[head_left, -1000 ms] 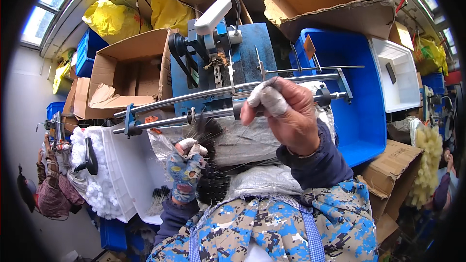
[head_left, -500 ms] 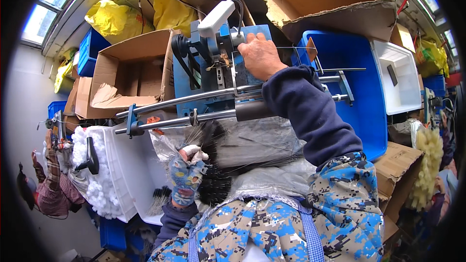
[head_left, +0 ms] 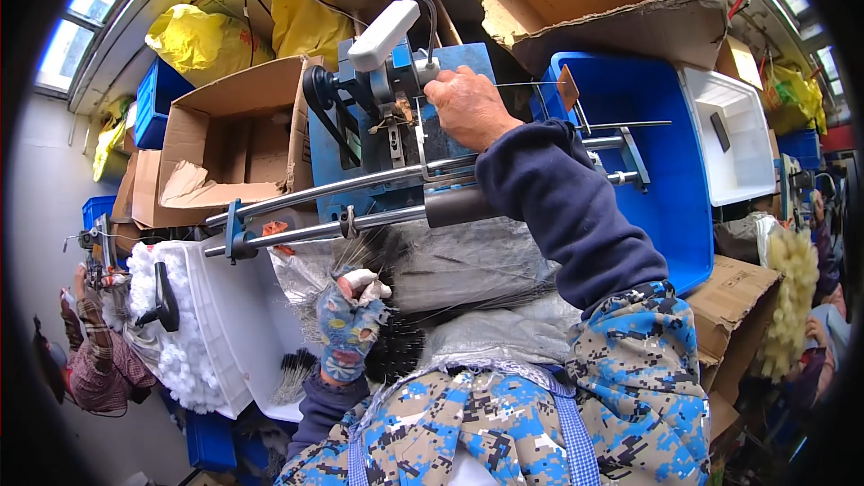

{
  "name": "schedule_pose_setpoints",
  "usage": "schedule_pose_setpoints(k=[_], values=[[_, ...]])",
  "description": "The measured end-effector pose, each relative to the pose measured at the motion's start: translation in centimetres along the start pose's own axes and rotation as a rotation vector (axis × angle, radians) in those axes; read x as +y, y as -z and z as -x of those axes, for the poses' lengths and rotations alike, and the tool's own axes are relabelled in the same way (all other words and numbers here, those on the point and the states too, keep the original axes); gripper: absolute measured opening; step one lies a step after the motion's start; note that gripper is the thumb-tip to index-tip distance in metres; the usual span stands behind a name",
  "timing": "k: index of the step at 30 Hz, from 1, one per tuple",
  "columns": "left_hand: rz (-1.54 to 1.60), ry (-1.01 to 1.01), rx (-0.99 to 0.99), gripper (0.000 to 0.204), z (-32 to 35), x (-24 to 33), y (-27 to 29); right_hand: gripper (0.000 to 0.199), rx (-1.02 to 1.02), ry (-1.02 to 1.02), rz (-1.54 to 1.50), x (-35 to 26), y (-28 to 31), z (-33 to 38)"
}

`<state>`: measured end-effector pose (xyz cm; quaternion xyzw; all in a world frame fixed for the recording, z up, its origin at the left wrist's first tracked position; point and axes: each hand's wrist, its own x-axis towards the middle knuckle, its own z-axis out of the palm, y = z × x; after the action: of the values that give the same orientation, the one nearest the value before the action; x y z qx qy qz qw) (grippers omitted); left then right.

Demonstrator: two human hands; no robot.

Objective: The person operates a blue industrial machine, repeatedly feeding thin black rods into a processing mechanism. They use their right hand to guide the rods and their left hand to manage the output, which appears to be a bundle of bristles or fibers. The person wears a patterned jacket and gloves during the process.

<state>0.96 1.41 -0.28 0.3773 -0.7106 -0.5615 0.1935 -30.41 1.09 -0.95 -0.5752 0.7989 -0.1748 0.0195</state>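
Our right hand point(head_left: 468, 106) reaches up and forward, its fingers curled against the upper part of the blue metal machine point(head_left: 396, 139), just beside the small grey motor housing point(head_left: 400, 81) and below the white oblong plastic handle point(head_left: 384, 34). We cannot tell whether the fingers clamp a part there or only press on it. Our left hand point(head_left: 349, 328), in a blue patterned fabric glove with white fingertips, is closed around a bundle of thin black bristles point(head_left: 396, 346) that fans out above and to the right of the fist. The bundle sits low, near our lap, below the two long horizontal steel rails point(head_left: 297, 216) that run across the front of the machine. A dark cylindrical sleeve point(head_left: 454, 207) rides on the lower rail, under our right forearm.

Behind the bristles lies a sheet of grey plastic wrap point(head_left: 468, 261) covering more bristle stock. To the left stands a white plastic tray point(head_left: 234, 324) with white fluffy tufts point(head_left: 157, 324) along its left side and a black handle point(head_left: 165, 292) lying on them. To the right of the machine sits a large blue plastic bin point(head_left: 666, 162), with a white plastic tub point(head_left: 733, 135) touching its right side. An open brown cardboard box point(head_left: 225, 153) stands left of the machine, and yellow plastic bags point(head_left: 193, 36) lie above it.
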Motion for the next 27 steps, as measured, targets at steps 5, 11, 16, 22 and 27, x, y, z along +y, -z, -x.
schedule_pose_setpoints(k=[5, 11, 16, 22, 27], values=[[-0.015, -0.083, -0.033, 0.014, 0.0, -0.3, -0.1, 0.018, -0.006, -0.098, 0.042, 0.1, 0.0, 0.2], [0.116, 0.051, 0.016, 0.013, 0.5, 0.1, 0.4, 0.039, 0.133, -0.125, 0.124, 0.9, 1.4, 3.9], [0.084, 0.038, -0.032, 0.013, 0.3, -0.7, -0.2, 0.056, 0.120, -0.147, 0.056, 0.6, 1.6, 6.4], [-0.107, -0.215, -0.066, 0.015, -0.1, 0.0, -1.1, 0.057, -0.019, -0.165, 0.045, 0.1, 2.4, 5.8], [-0.076, -0.185, -0.061, 0.013, 0.4, -0.3, -0.5, 0.056, -0.048, -0.195, -0.036, -0.8, 2.2, 5.6]])
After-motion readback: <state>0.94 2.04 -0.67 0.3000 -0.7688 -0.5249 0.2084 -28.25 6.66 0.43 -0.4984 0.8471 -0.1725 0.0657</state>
